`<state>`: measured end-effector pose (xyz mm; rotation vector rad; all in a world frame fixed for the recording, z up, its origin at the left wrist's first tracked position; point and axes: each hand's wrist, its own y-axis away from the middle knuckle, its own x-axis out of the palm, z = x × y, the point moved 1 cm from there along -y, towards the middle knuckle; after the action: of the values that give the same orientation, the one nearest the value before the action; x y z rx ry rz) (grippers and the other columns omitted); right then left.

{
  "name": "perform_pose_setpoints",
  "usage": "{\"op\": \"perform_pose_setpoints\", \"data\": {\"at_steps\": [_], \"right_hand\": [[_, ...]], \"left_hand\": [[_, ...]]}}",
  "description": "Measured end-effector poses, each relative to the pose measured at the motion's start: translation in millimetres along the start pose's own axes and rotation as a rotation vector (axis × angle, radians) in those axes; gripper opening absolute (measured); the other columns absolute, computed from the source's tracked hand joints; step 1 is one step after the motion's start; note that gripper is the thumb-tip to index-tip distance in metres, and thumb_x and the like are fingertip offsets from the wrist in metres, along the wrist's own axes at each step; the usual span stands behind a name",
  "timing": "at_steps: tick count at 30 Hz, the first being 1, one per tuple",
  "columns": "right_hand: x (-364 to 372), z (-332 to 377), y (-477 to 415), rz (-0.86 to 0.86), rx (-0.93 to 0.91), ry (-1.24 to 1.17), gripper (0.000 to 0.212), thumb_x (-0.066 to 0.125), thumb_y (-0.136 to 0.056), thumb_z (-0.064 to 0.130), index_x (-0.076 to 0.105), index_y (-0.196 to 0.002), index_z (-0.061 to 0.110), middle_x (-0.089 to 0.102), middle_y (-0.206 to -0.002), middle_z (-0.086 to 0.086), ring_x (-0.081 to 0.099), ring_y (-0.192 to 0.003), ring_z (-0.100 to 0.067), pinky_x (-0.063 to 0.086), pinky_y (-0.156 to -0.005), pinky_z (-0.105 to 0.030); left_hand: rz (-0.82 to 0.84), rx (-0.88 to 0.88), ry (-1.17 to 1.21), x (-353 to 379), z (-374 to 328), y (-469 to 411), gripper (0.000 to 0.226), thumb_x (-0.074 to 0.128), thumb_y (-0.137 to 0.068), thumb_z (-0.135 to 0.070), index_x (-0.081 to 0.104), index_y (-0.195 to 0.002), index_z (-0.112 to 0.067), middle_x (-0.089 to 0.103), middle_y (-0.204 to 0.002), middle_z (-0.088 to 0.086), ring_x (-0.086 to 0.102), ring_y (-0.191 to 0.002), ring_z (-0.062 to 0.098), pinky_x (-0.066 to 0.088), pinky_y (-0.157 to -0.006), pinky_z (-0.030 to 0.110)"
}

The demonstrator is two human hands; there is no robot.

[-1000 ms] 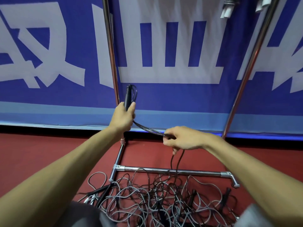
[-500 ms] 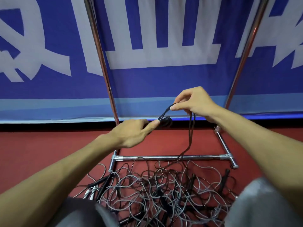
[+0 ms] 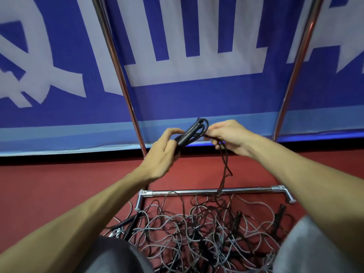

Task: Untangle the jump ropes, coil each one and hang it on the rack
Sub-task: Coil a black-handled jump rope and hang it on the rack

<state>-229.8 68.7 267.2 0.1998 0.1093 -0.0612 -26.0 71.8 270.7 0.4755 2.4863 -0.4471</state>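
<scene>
Jump rope, black, held up in front of the rack, just above floor level. Left hand: forearm reaching forward, fingers curled, grip clamped on the handle, which tilts up and to the right. Right hand: just beside the handle's upper end, palm down, grip pinched together on the small loops of cord gathered there. The two hands are nearly touching.

One length of cord hangs from the right hand, crosses the rack's chrome base bar and runs into the pile of tangled grey and black ropes on the red floor.

Edges: rack uprights and rise on either side of the hands; a blue-and-white banner is close behind. Open floor lies left of the pile. Grey-clad knees flank its near edge.
</scene>
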Motion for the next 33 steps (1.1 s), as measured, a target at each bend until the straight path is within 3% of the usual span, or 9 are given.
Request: {"op": "perform_pose_setpoints", "data": {"at_steps": [5,9,12,15,18,23,26,30,33], "right_hand": [[18.0,-2.8,18.5,0.337,0.137,0.203,0.019,0.058,-0.096,0.014,0.065,-0.105,-0.002,0.063,-0.076,-0.005,0.041,-0.048,-0.007,0.033,-0.042,-0.017],[38.3,5.2,42.4,0.536,0.185,0.566,0.013,0.051,-0.099,0.011,0.054,-0.111,0.006,0.064,-0.071,-0.012,0.056,-0.044,-0.013,0.052,-0.047,-0.025],[43.1,5.4,50.7,0.542,0.119,0.716,0.023,0.049,-0.099,0.005,0.05,-0.121,0.007,0.06,-0.065,-0.009,0.055,-0.041,-0.011,0.054,-0.05,-0.029],[43.7,11.4,56.5,0.522,-0.043,0.762,0.022,0.058,-0.093,0.001,0.058,-0.114,0.006,0.06,-0.067,-0.002,0.056,-0.044,-0.006,0.055,-0.054,-0.025],[36.6,21.8,62.9,0.465,-0.268,0.802,0.012,0.064,-0.087,0.005,0.067,-0.09,0.016,0.066,-0.065,0.014,0.054,-0.05,-0.008,0.046,-0.056,-0.02],[10.0,30.6,58.3,0.116,-0.413,0.619,0.015,0.061,-0.091,0.006,0.071,-0.084,0.013,0.07,-0.069,0.007,0.051,-0.046,-0.005,0.045,-0.052,-0.016],[-2.8,35.4,57.4,-0.06,-0.445,0.577,0.009,0.071,-0.084,0.009,0.074,-0.08,0.017,0.068,-0.065,0.011,0.055,-0.051,0.004,0.041,-0.055,-0.009],[-8.7,36.8,60.2,-0.159,-0.391,0.552,0.007,0.071,-0.084,0.015,0.077,-0.082,0.019,0.072,-0.077,0.006,0.06,-0.069,0.002,0.045,-0.067,-0.015],[-2.6,35.7,65.3,-0.159,-0.316,0.434,0.021,0.064,-0.088,0.015,0.071,-0.069,0.021,0.07,-0.069,0.006,0.057,-0.061,-0.005,0.044,-0.061,-0.022]], "left_hand": [[-0.115,-0.166,0.119,1.2,11.7,-9.3,0.029,0.03,-0.091,-0.019,0.054,-0.108,-0.02,0.046,-0.054,-0.001,0.036,-0.042,0.013,0.03,-0.044,0.023],[-0.133,-0.244,-0.055,5.1,19.8,-13.0,0.026,0.031,-0.092,-0.022,0.053,-0.087,-0.008,0.051,-0.065,0.007,0.043,-0.051,0.022,0.035,-0.047,0.027],[-0.095,-0.28,-0.162,7.2,26.2,-11.9,0.026,0.029,-0.1,-0.022,0.044,-0.083,-0.009,0.052,-0.075,0.013,0.045,-0.057,0.025,0.035,-0.05,0.03],[0.053,-0.246,-0.354,7.6,35.2,-6.5,0.036,0.029,-0.104,-0.041,0.047,-0.099,-0.011,0.059,-0.09,0.012,0.054,-0.081,0.03,0.037,-0.069,0.035],[0.212,-0.15,-0.499,12.2,30.4,-0.4,0.044,0.026,-0.101,-0.041,0.056,-0.109,-0.01,0.065,-0.104,0.012,0.058,-0.099,0.035,0.042,-0.081,0.037],[0.169,-0.045,-0.496,12.6,0.0,5.4,0.059,0.016,-0.102,-0.05,0.049,-0.071,-0.013,0.054,-0.067,0.007,0.051,-0.074,0.03,0.037,-0.072,0.036],[0.189,0.033,-0.521,13.6,-14.1,12.0,0.06,0.015,-0.1,-0.055,0.042,-0.067,-0.012,0.046,-0.057,0.004,0.047,-0.061,0.023,0.035,-0.061,0.034],[0.174,0.147,-0.544,9.2,-28.3,14.8,0.053,0.036,-0.092,-0.066,0.043,-0.069,-0.018,0.048,-0.055,0.001,0.048,-0.055,0.017,0.032,-0.054,0.032],[0.131,0.241,-0.577,3.1,-28.5,16.6,0.047,0.059,-0.085,-0.058,0.036,-0.066,-0.022,0.044,-0.053,-0.003,0.045,-0.05,0.015,0.028,-0.05,0.029]]}}
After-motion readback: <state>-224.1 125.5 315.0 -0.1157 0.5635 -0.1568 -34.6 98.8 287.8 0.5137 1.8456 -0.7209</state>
